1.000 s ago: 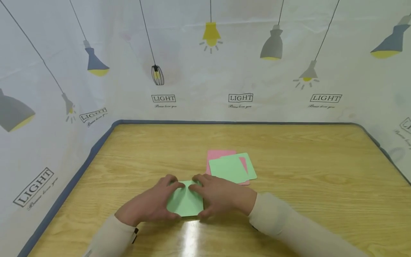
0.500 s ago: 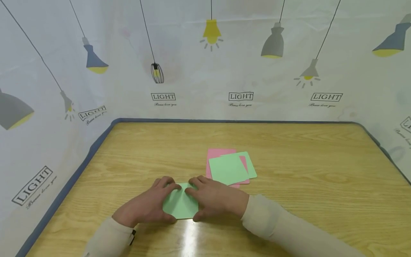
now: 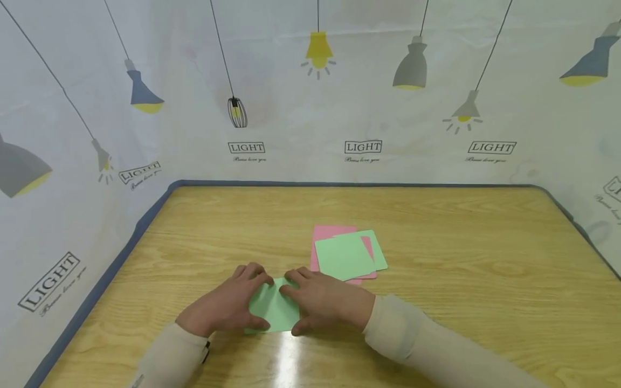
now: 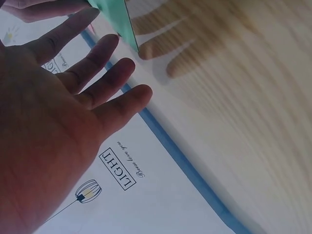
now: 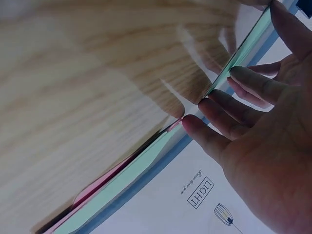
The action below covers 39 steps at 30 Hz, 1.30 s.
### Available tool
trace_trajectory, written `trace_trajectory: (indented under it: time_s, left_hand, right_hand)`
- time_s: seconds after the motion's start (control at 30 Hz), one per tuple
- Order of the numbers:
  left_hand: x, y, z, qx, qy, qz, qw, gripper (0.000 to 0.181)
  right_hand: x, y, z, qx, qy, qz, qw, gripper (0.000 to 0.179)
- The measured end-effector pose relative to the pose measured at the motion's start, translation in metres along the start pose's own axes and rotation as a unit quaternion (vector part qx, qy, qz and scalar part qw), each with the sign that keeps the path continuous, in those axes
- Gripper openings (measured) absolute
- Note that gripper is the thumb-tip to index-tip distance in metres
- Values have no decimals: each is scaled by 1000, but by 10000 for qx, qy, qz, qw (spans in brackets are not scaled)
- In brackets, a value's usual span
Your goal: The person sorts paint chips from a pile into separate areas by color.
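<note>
On the table, a pale green paper card (image 3: pixel 274 308) lies between the two hands in the head view. The left hand (image 3: pixel 225 302) holds its left side, thumb over the near left corner and index finger at the far edge. The right hand (image 3: pixel 322 299) holds the right side, thumb at the near right corner and fingers near the far edge. The left wrist view shows a sharp green corner of the card (image 4: pixel 122 22) beyond the spread fingers (image 4: pixel 108 83). In the right wrist view the card (image 5: pixel 239 56) is seen edge-on between thumb and fingers.
Behind the right hand lie green cards (image 3: pixel 342 256) over pink cards (image 3: pixel 322 231), loosely overlapping. The wood-grain table (image 3: pixel 461 242) ends at a blue edge strip (image 3: pixel 349 185). A white backdrop (image 3: pixel 291 108) printed with lamps rises around it.
Both hands and the green card have moved slightly left and nearer. In the latest half second, the left thumb has shifted over the card's near left corner. The card pile has stayed put.
</note>
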<state>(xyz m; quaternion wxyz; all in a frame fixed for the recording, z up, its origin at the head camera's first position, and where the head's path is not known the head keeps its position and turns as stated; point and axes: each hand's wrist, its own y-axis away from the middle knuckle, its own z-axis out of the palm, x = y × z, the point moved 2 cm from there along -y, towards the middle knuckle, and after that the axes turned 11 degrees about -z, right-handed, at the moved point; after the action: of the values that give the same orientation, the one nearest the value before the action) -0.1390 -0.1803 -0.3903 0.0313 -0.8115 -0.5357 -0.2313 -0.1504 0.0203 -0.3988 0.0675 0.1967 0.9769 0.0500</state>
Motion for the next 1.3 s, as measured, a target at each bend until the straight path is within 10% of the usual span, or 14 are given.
trace_trajectory:
  time_s: [0.43, 0.77, 1.0, 1.3]
  left_hand:
    - [11, -32, -5, 64, -184, -10, 9998, 51]
    - [61, -83, 1, 150, -674, 352, 9970, 64]
    - [81, -114, 15, -22, -1409, 325, 9895, 70]
    - [77, -124, 18, -99, -1162, 522, 9918, 58]
  right_hand:
    - [36, 29, -21, 489, -248, 652, 9964, 75]
    - [100, 77, -20, 771, -1606, 1573, 9713, 79]
    - [111, 85, -4, 683, -2046, 1635, 9627, 86]
    - [116, 85, 3, 709, -1906, 1528, 9671, 84]
